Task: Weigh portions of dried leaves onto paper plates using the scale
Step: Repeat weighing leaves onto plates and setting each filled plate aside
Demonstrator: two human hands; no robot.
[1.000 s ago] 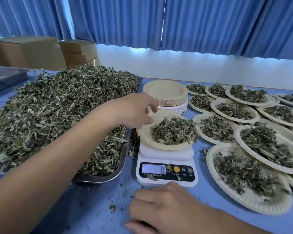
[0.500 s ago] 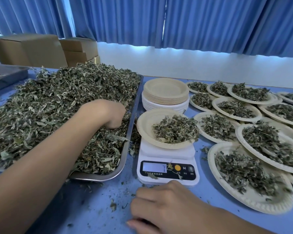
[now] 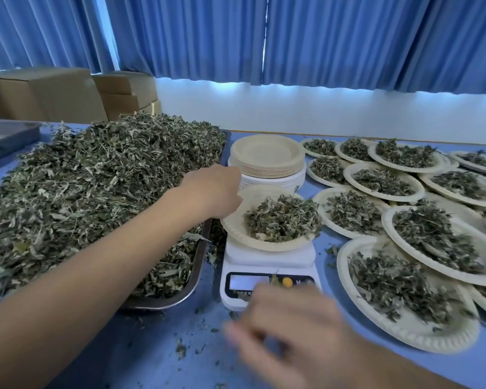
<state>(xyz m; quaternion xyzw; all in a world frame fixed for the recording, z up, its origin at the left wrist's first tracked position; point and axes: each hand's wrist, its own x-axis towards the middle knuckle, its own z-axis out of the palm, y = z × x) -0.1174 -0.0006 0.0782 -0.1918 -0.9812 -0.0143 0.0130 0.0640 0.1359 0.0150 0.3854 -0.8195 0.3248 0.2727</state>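
1. While the left hand point(image 3: 212, 189) hangs at the left rim of the round tan paper plate point(image 3: 236, 230) on the white digital scale point(image 3: 267, 259), its fingers are hidden, so I cannot tell its grip.
2. Dried green leaves point(image 3: 284, 217) lie heaped on that plate, just right of this hand.
3. The right hand point(image 3: 289, 332), blurred, hovers before the scale with fingers loosely spread and empty.

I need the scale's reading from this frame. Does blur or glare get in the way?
Head view: the display of the scale is a pale, washed-out patch with no legible digits; the right hand is smeared by motion blur and overlaps the scale's front edge; the left hand and the plate on the scale are fairly sharp; bright backlight glows beneath the curtains.
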